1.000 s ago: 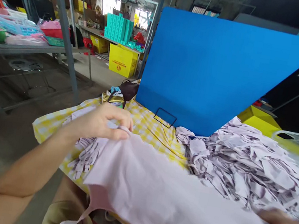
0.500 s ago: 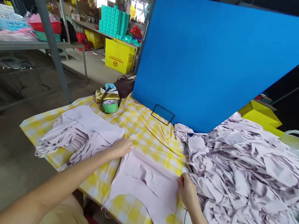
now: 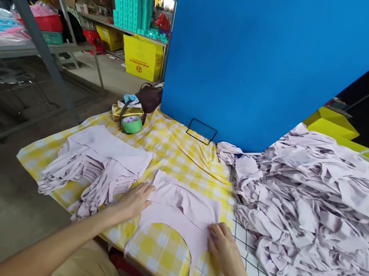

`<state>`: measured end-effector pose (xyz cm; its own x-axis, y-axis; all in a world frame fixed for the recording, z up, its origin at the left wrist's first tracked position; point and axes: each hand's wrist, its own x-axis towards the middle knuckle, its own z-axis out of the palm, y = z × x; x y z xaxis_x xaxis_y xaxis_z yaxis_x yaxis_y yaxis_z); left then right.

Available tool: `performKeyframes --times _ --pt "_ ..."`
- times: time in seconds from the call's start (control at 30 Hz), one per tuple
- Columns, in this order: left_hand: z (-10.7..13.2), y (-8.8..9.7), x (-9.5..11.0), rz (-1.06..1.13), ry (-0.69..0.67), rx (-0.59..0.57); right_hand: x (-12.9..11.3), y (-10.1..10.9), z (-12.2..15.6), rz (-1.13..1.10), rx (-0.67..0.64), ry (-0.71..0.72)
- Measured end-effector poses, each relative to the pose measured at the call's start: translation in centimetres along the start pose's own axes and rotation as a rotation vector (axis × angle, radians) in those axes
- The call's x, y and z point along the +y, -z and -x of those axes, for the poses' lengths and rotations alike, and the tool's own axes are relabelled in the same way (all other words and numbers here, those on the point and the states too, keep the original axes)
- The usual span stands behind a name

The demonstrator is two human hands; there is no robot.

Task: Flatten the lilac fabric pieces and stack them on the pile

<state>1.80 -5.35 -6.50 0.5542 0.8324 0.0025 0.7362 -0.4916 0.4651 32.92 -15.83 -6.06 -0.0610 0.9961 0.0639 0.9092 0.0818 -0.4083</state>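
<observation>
Left hand (image 3: 136,198) at left edge of pale lilac garment (image 3: 176,205), fingers close together; right hand (image 3: 224,246) at opposite edge, fingers bent over fabric. Pinching or merely pressing: cannot tell for either. Step in hand, judging by the lay: squaring and smoothing. Next move seemingly calls for even tension at both sides, ripples out, before any lift. Garment directly between both hands, touching both, mostly flat on yellow checked cloth (image 3: 172,147), straps toward near edge. Stack of similar garments (image 3: 111,150) just beside left hand; loose heap (image 3: 299,215) beyond right hand.
</observation>
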Motion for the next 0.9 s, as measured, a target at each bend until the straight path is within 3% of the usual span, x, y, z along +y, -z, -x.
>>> performKeyframes --times 0.17,0.3,0.47,0.53,0.63,0.7,0.8,0.9 --pt "0.6 -0.1 -1.0 0.038 -0.064 -0.008 0.9 -1.0 0.6 0.064 0.088 0.016" --pt "1.0 0.3 -1.1 0.052 -0.058 0.052 1.1 -0.8 1.2 -0.034 0.136 -0.028" --pt "2.3 0.5 -1.0 0.010 -0.011 0.037 0.4 0.4 2.2 -0.108 0.027 -0.090" --pt "2.2 0.6 -0.5 -0.051 0.006 0.055 -0.1 0.6 1.7 -0.108 0.072 -0.125" --pt "0.7 0.8 0.8 -0.146 0.059 0.124 -0.5 0.4 -0.1 -0.070 0.236 -0.334" --pt "-0.9 1.0 1.8 -0.202 0.161 0.118 -0.4 0.0 -1.7 -0.044 0.278 -0.488" --pt "-3.3 0.9 2.6 -0.245 0.382 0.050 0.3 -0.8 -4.0 -0.036 0.256 -0.585" --pt "-4.9 0.7 2.4 -0.231 0.469 0.022 0.6 -1.4 -5.2 -0.033 0.218 -0.604"
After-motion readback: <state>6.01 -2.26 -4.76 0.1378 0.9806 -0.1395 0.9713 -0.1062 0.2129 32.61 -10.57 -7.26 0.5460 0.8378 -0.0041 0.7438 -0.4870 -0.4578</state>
